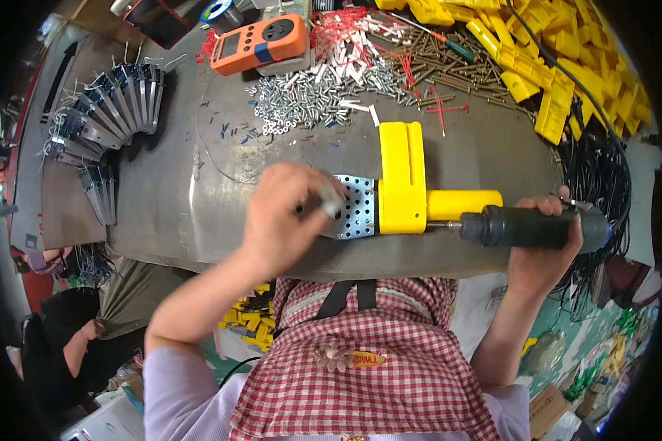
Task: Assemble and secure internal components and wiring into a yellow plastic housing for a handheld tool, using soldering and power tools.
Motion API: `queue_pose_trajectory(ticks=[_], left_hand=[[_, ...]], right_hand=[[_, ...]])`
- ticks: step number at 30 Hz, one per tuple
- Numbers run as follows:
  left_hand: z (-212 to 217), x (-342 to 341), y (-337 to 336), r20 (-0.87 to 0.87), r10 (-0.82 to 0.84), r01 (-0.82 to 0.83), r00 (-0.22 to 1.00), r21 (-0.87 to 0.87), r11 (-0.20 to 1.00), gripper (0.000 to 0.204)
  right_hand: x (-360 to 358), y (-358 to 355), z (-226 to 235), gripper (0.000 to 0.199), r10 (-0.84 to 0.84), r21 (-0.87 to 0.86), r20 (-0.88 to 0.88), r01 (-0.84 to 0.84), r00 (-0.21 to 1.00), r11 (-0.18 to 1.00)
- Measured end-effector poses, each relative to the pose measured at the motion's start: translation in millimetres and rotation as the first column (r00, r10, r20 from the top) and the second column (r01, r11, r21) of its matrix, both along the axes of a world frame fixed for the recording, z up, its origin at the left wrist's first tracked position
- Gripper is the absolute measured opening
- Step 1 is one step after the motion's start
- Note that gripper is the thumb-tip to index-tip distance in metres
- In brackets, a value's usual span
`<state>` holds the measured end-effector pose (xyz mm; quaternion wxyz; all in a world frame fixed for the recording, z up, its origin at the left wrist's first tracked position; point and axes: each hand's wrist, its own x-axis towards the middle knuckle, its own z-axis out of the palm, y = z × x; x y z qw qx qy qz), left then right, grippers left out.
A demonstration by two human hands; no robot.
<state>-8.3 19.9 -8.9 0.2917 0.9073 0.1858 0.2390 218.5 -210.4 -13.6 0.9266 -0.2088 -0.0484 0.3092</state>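
Note:
My right hand (541, 253) is wrapped round a dark cylindrical power screwdriver (522, 226). Its thin bit points left and reaches the lower right side of a yellow plastic housing (402, 169). A yellow cylindrical handle (463, 202) sticks out of that side. Against the housing's left side stands a perforated metal plate (359, 207). My left hand (281, 217), blurred by motion, is at the plate's left edge with fingers curled in a pinch. A greyish thing shows at the fingertips, too smeared to name.
Behind the work lie heaped screws (301, 99), long brass-coloured rods (463, 66) and an orange meter (257, 45). Yellow plastic parts (566, 66) are piled at the far right, above bundled black cables (596, 173). Metal pieces with wires (118, 106) stand in an arc at left.

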Motion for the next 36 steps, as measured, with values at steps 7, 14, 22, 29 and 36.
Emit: queue_pose_trajectory(ticks=[7, 14, 22, 29, 36], left_hand=[[-18.5, -3.1, -39.3, 0.097, 0.058, -0.044, 0.994, -0.139, 0.989, 0.020], [-21.7, -2.3, -43.3, 0.122, 0.094, -0.063, 0.988, -0.231, 0.971, 0.019], [-20.4, -4.7, -44.8, 0.111, 0.107, -0.071, 0.988, -0.285, 0.956, 0.020], [-24.3, -7.2, -35.2, 0.097, -0.055, 0.055, 0.994, 0.002, 0.998, 0.023], [-23.5, 3.1, -42.6, 0.109, -0.054, 0.049, 0.993, 0.055, 0.997, 0.033]], right_hand=[[0.9, 1.6, -1.4, 0.037, 0.014, 0.030, -0.029, -0.013, 0.999, 0.999], [1.7, 2.5, -1.3, 0.035, 0.033, 0.058, -0.028, -0.031, 0.999, 0.998], [-3.6, 5.3, 2.9, 0.035, 0.017, -0.013, -0.005, -0.017, 1.000, 1.000], [-14.1, 10.2, 9.3, 0.036, -0.043, -0.113, 0.023, 0.046, 0.999, 0.993], [-11.7, 10.1, 4.6, 0.034, -0.044, -0.034, -0.004, 0.043, 0.999, 0.998]])
